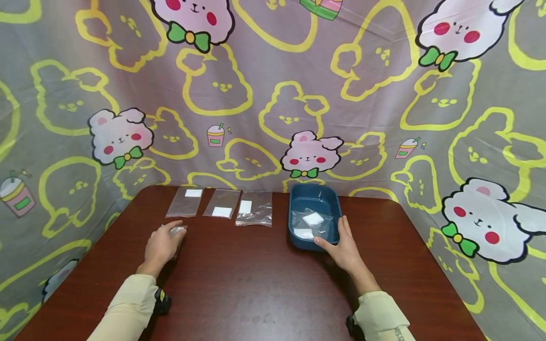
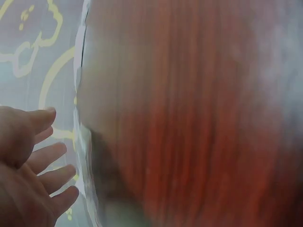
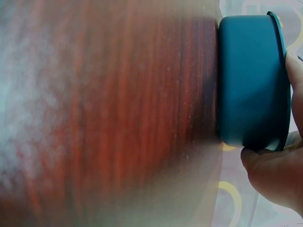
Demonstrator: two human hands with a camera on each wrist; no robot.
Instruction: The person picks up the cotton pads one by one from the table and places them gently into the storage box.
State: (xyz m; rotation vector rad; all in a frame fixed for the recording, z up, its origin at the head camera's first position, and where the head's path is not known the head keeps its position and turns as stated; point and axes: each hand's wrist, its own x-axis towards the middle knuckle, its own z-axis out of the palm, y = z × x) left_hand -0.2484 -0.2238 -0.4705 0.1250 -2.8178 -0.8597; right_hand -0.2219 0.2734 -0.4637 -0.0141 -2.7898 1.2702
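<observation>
In the head view my left hand (image 1: 164, 244) is over the left of the table, beside a small white patch (image 1: 177, 230) partly hidden by the fingers. The left wrist view has the fingers of that hand (image 2: 42, 165) spread and loosely bent, with nothing visible between them. My right hand (image 1: 343, 244) holds the near right corner of a blue plastic bin (image 1: 315, 190), thumb at the near wall and fingers along the right side. Inside the bin lie clear plastic bags (image 1: 327, 225) with white labels (image 1: 313, 219). The right wrist view shows the bin's outer wall (image 3: 251, 80) and the thumb (image 3: 265, 165) against it.
Along the back of the brown table (image 1: 247, 284) lie three flat clear zip bags in a row: left (image 1: 181, 206), middle (image 1: 217, 201) and right (image 1: 260, 208). Each bears a white label. A patterned curtain (image 1: 256, 71) surrounds the table's back and sides.
</observation>
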